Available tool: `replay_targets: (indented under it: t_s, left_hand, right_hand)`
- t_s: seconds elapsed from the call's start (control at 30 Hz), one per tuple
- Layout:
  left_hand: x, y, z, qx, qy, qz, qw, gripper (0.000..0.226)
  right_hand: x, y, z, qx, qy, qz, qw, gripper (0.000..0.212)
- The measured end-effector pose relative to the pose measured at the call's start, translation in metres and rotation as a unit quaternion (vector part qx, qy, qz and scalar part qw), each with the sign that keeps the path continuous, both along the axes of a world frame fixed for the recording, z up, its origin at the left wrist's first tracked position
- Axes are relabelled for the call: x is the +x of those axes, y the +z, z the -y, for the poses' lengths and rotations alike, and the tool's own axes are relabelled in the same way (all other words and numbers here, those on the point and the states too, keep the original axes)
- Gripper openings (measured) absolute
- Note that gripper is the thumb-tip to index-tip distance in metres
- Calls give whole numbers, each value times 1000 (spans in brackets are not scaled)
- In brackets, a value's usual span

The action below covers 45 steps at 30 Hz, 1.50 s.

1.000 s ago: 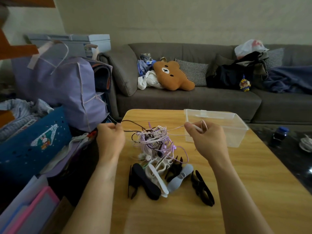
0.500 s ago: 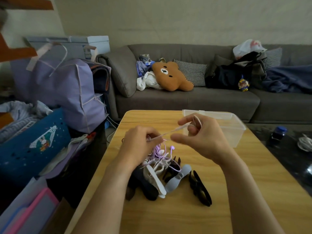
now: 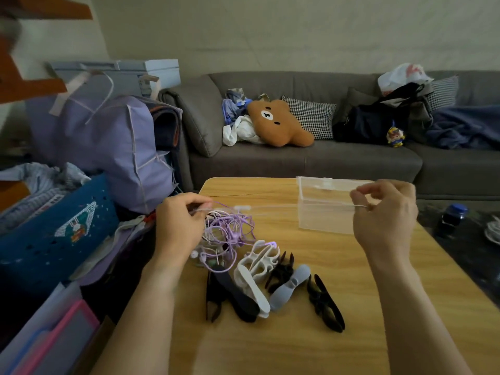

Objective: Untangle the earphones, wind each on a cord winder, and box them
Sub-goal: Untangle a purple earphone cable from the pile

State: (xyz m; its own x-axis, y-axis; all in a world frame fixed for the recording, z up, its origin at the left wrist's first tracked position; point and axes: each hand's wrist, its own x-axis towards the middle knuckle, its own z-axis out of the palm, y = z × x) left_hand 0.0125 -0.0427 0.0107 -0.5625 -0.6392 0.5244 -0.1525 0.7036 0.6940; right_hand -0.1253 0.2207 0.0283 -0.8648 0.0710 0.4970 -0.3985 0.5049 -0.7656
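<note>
A tangle of purple and white earphone cords (image 3: 230,234) lies on the wooden table (image 3: 297,347). My left hand (image 3: 180,228) pinches a white cord at the tangle's top left. My right hand (image 3: 385,215) pinches the other end of that white cord (image 3: 284,206), which stretches taut between both hands. In front of the tangle lie several cord winders: white (image 3: 257,269), grey (image 3: 289,288), black (image 3: 326,307) and dark ones (image 3: 232,296). A clear plastic box (image 3: 322,212) stands open behind the taut cord, partly hidden by my right hand.
A grey sofa (image 3: 297,158) with a bear cushion (image 3: 278,123) stands behind the table. Purple bags (image 3: 108,142) and a blue basket (image 3: 59,228) crowd the left. A dark bottle (image 3: 454,216) sits on the floor to the right.
My hands were close together above the tangle half a second ago. They have now pulled apart, the right hand going far right, drawing the white cord out straight.
</note>
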Motion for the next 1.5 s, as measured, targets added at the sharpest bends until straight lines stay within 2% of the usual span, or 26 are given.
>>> replay_targets:
  t_s: [0.03, 0.07, 0.13, 0.17, 0.2, 0.27, 0.33, 0.37, 0.4, 0.43, 0.5, 0.57, 0.63, 0.7, 0.8, 0.83, 0.9, 1.0, 1.07, 1.17, 1.23, 1.3, 1.37, 1.43, 1.5]
  left_hand:
    - [-1, -1, 0, 13, -10, 9, 1000, 12]
    - [-1, -3, -2, 21, -30, 28, 999, 13]
    - [-2, -3, -9, 21, -83, 90, 992, 19]
    - [-2, -3, -12, 24, -108, 128, 986, 25]
    - [-3, -2, -15, 38, -126, 169, 977, 31]
    - [-2, 4, -19, 102, -156, 241, 953, 35]
    - [-3, 5, -20, 127, -162, 299, 932, 57]
    - [-4, 5, -21, 90, -154, 345, 922, 72]
    - [-4, 1, -22, 45, -138, 388, 910, 83]
    - [-3, -4, -24, 4, -118, 406, 906, 83]
    - [-6, -14, -21, -42, -75, 371, 925, 58]
    - [-7, -18, -14, -32, -56, 289, 955, 27]
    - [-6, -15, -9, 1, -55, 186, 981, 14]
    - [-2, -8, -7, 27, -67, 88, 993, 14]
    - [2, 2, -13, 57, -131, -2, 990, 31]
    - [3, 5, -14, 73, -153, -21, 985, 36]
    - [3, 10, -18, 101, -185, -53, 976, 37]
    - [-1, 14, -24, 138, -218, -80, 963, 27]
    - [-4, 14, -27, 165, -230, -101, 954, 23]
    - [-7, 14, -30, 171, -217, -115, 954, 21]
    - [-10, 13, -31, 185, -199, -118, 955, 15]
    - [-13, 12, -30, 197, -163, -125, 959, 12]
    - [-16, 11, -30, 189, -125, -128, 965, 11]
    - [-18, 11, -33, 191, -118, -124, 967, 10]
    - [-20, 9, -34, 203, -119, -121, 964, 15]
  right_hand:
    - [0, 1, 0, -39, 28, 55, 997, 10]
    - [3, 5, 2, -115, 84, 148, 979, 22]
    - [15, 13, 6, -253, 217, 336, 881, 47]
    - [18, 16, 7, -280, 256, 379, 844, 55]
    - [19, 18, 7, -297, 278, 395, 824, 60]
    - [16, 18, 6, -303, 292, 390, 819, 59]
    - [12, 16, 2, -229, 308, 360, 850, 45]
    - [11, 15, -2, -160, 330, 341, 866, 37]
    - [12, 15, -6, -89, 366, 326, 867, 33]
    - [13, 16, -10, -25, 411, 323, 852, 36]
    - [18, 20, -14, 86, 495, 342, 794, 47]
    - [21, 23, -15, 182, 514, 367, 753, 63]
    - [22, 23, -13, 237, 469, 379, 762, 73]
    - [22, 21, -7, 238, 414, 354, 805, 64]
    - [22, 13, 12, 75, 329, 256, 906, 19]
    - [23, 10, 21, 26, 305, 216, 927, 15]
    - [29, 7, 40, -7, 299, 137, 944, 21]
    - [37, 2, 61, 35, 343, 64, 936, 40]
    - [38, -1, 68, 51, 367, 73, 926, 44]
    - [46, 1, 72, -63, 352, 108, 928, 29]
    - [51, 5, 72, -113, 313, 103, 937, 40]
    - [50, 8, 68, -76, 309, 94, 943, 53]
    - [47, 9, 67, -23, 350, 141, 926, 58]
    - [44, 5, 70, -48, 394, 202, 895, 37]
    - [40, 1, 69, -81, 389, 207, 894, 3]
